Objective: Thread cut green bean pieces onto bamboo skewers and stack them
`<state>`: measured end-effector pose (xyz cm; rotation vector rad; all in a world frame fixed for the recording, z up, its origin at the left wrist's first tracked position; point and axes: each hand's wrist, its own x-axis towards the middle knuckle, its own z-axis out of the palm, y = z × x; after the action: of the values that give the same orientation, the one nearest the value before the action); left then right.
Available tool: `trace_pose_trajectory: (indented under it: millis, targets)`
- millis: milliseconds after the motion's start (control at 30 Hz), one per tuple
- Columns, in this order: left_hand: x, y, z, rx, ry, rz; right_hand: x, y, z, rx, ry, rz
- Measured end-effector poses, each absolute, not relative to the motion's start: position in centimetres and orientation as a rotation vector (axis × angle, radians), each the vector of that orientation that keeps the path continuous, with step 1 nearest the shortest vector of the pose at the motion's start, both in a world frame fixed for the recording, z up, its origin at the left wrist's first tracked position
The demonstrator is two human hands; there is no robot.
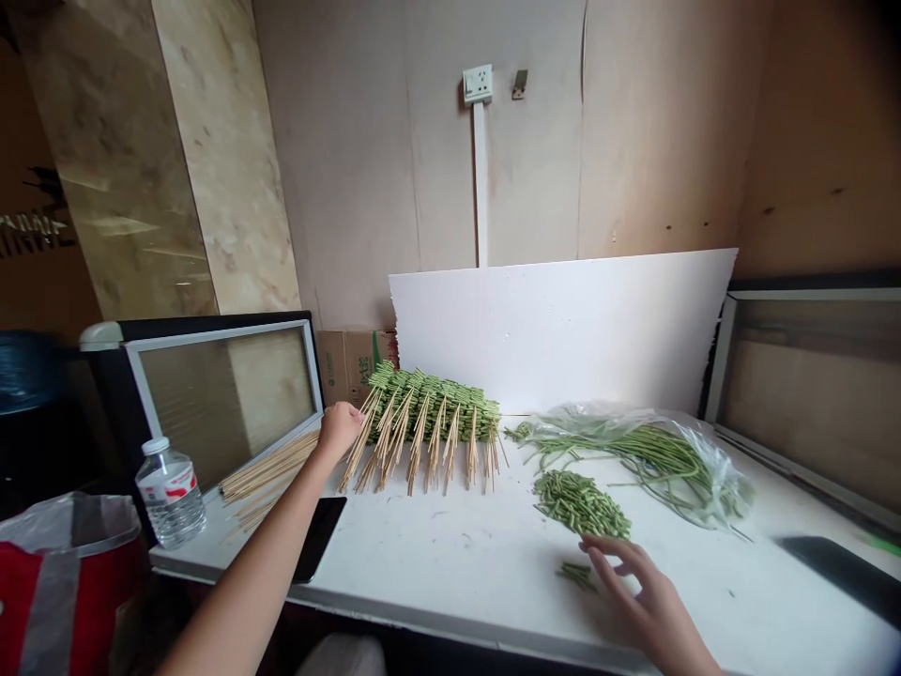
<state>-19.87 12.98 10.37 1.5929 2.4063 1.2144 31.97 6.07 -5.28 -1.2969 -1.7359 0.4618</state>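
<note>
My left hand (342, 427) is closed at the left end of a stack of skewered green bean pieces (429, 399), its fingertips against the bamboo sticks. What it holds is hidden. Bare ends of the bamboo skewers (415, 451) fan out in bundles toward me. My right hand (644, 591) is over the front right of the table, fingers apart and nothing visible in them. Just left of its fingertips lies a small bunch of cut green pieces (577, 575). Beyond it sits a larger heap of cut green beans (581, 502).
Loose bamboo sticks (271, 467) lie left, behind a black phone (320, 540). A water bottle (171, 493) stands at the left edge. Long green beans (654, 455) spill from a clear plastic bag (728, 483). A dark flat object (845, 568) lies right. A white board (563, 329) leans behind.
</note>
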Motion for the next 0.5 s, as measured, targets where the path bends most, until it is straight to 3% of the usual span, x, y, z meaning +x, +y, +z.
trace_pose_trajectory:
  millis: [500]
  targets:
    - [-22.0,22.3,13.1,1.536,2.653,0.913,33.3,6.9,-7.5,-1.287,-1.699,0.425]
